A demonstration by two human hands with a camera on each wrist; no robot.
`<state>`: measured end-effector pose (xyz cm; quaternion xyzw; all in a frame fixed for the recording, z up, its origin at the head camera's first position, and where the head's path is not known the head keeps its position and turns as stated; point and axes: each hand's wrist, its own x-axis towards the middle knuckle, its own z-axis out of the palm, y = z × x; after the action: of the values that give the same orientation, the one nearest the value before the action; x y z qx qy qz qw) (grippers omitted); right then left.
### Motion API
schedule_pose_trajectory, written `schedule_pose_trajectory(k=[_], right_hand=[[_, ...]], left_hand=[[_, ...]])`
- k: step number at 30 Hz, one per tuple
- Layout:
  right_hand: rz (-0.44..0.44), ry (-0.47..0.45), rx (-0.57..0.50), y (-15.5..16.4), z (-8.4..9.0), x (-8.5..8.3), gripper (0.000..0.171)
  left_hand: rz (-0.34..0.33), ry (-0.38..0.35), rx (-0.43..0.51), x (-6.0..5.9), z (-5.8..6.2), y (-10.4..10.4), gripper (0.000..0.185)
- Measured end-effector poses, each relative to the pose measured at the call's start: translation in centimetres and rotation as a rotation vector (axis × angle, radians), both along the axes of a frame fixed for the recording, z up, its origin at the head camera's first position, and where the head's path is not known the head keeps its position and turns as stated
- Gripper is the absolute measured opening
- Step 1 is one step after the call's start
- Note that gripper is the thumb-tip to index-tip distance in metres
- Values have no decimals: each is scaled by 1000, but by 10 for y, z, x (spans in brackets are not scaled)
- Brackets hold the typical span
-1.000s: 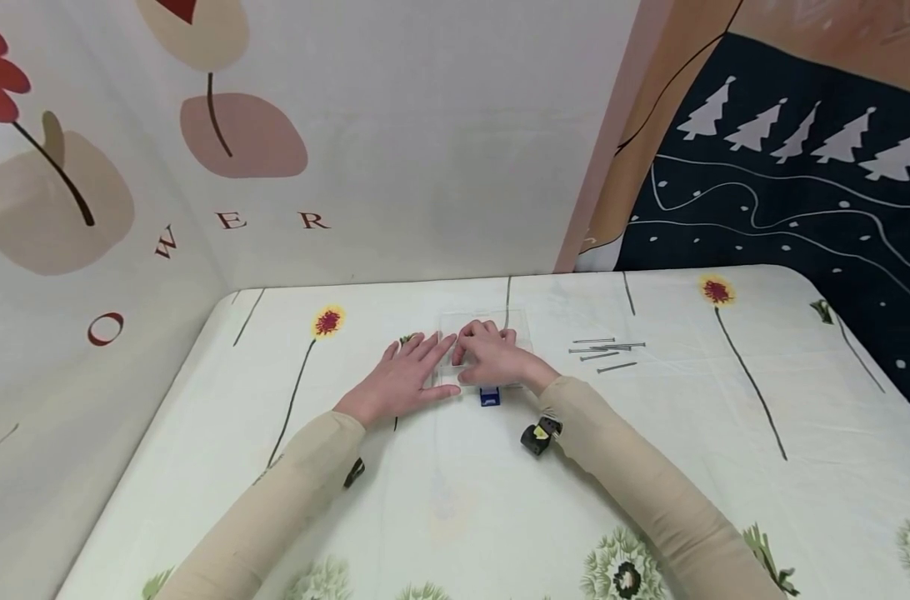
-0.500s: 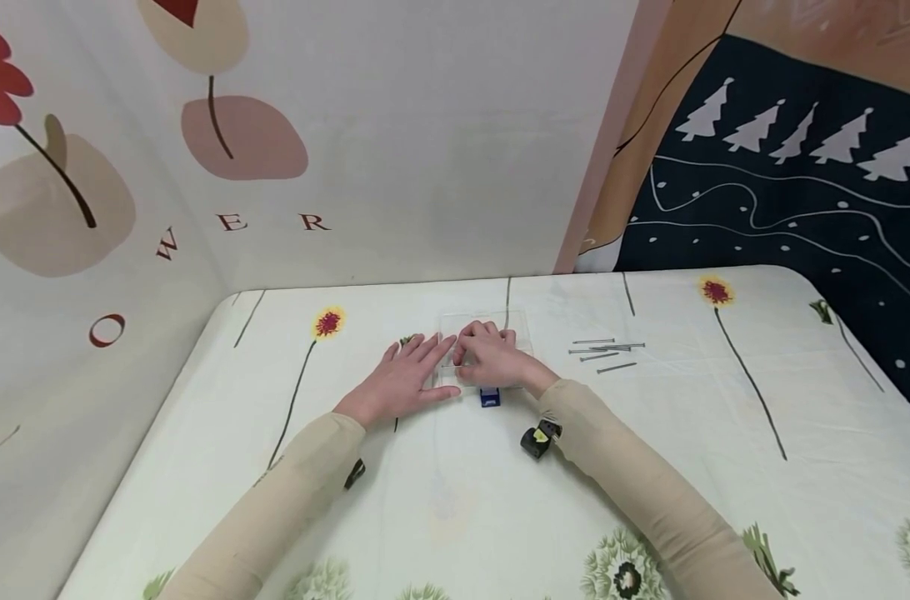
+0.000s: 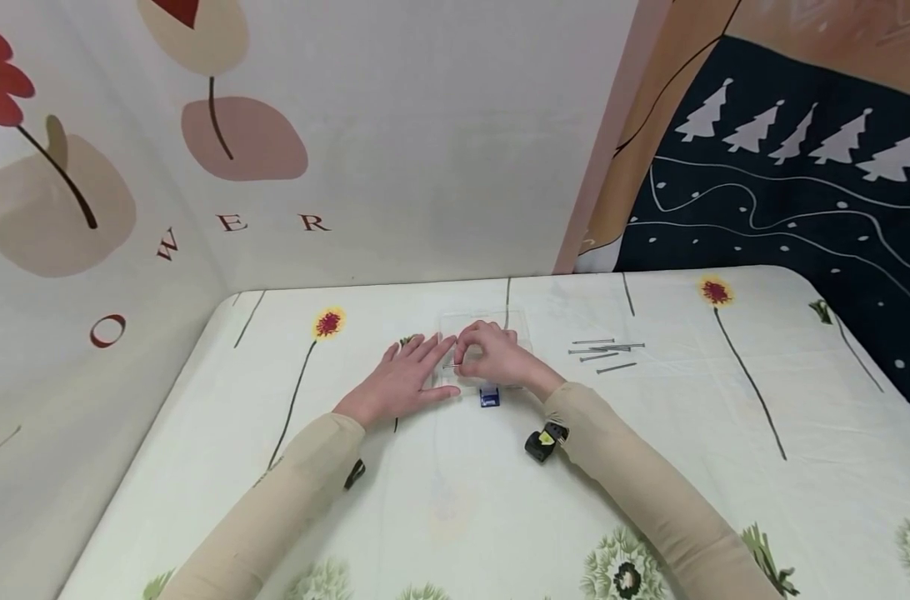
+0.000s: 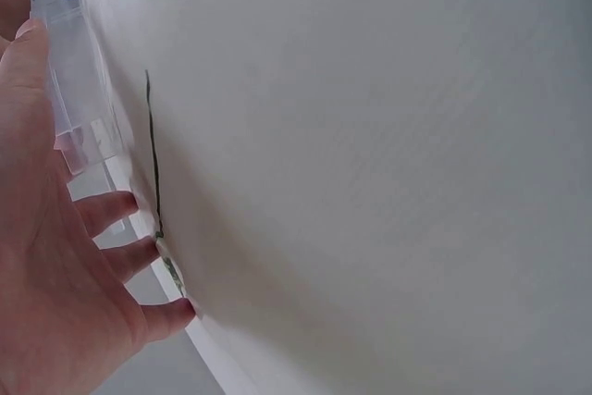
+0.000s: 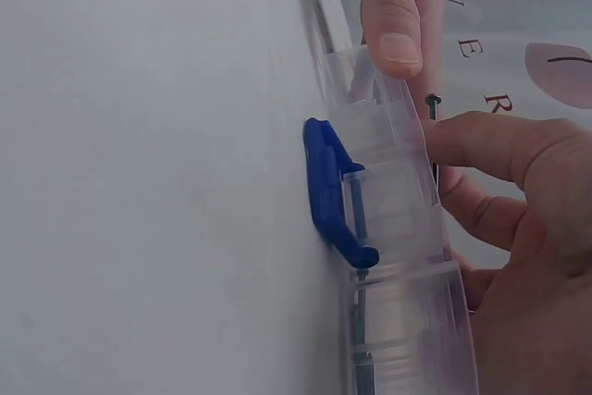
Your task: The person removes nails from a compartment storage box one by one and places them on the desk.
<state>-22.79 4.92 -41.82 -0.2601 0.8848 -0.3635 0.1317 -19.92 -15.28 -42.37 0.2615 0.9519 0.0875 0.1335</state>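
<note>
Nail pinched over a clear box, blue latch plain only in the right wrist view.

Right hand (image 3: 497, 358) pinching a nail (image 5: 434, 136) above the clear box (image 3: 487, 346); left hand (image 3: 401, 383) flat, fingers straight, steadying its left edge. Blue latch (image 5: 331, 193) nearest the wrists. Loose nails (image 3: 605, 350) farther right on the flower-print surface (image 3: 687, 433); printed walls behind.

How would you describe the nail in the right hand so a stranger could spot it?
On the flowered tablecloth, find the clear plastic box with a blue latch. Above it, the right hand pinches one thin nail; the other nails lie loose on the cloth.
</note>
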Motion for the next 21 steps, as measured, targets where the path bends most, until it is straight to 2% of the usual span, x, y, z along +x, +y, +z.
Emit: schedule_pose_trajectory(k=[8, 15, 21], right_hand=[[-20, 49, -129, 4, -5, -2, 6], [-12, -5, -236, 11, -5, -3, 8], [-11, -6, -276, 26, 0, -2, 6]], left_hand=[[-2, 13, 6, 0, 1, 0, 84], [9, 10, 9, -1, -3, 0, 84], [11, 17, 24, -2, -4, 0, 83]])
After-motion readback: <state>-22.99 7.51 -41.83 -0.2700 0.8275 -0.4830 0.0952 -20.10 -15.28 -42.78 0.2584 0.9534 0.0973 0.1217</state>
